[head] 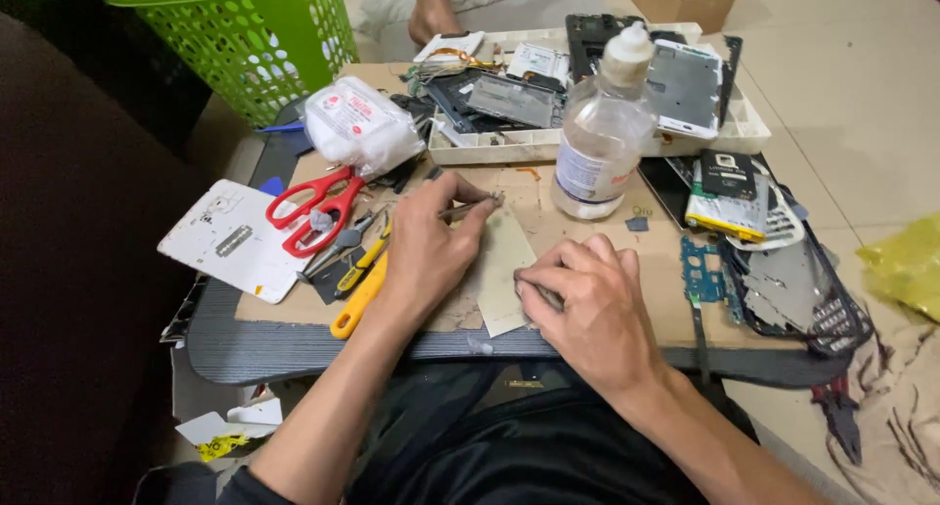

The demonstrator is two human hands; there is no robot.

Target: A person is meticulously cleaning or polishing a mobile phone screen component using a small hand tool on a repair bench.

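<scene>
The desk (294, 343) is a low board with a cardboard sheet laid over it, crowded with phone parts. Beyond both hands, a white tray (744, 133) holds loose screens and metal frames, and a green laundry basket (245, 35) stands on the floor beyond the left hand. A clear plastic bottle (599, 133) with a white cap stands just ahead of the right hand. Ahead of the left hand lies a bag of cotton (357, 123); to its outer side lie red-handled scissors (311, 209) on a white back cover (230, 240), with a yellow-handled tool (357, 294) beside the wrist. To the outside of the right hand sit a blue circuit board (700, 270) and a battery (727, 211).

Between the hands lies a pale thin sheet (501, 270), flat on the cardboard. The left hand (423, 250) pinches slim tweezers (468, 207), their tip at the sheet's far edge. The right hand (587, 304) is curled, fingertips pressing the sheet's near edge down.
</scene>
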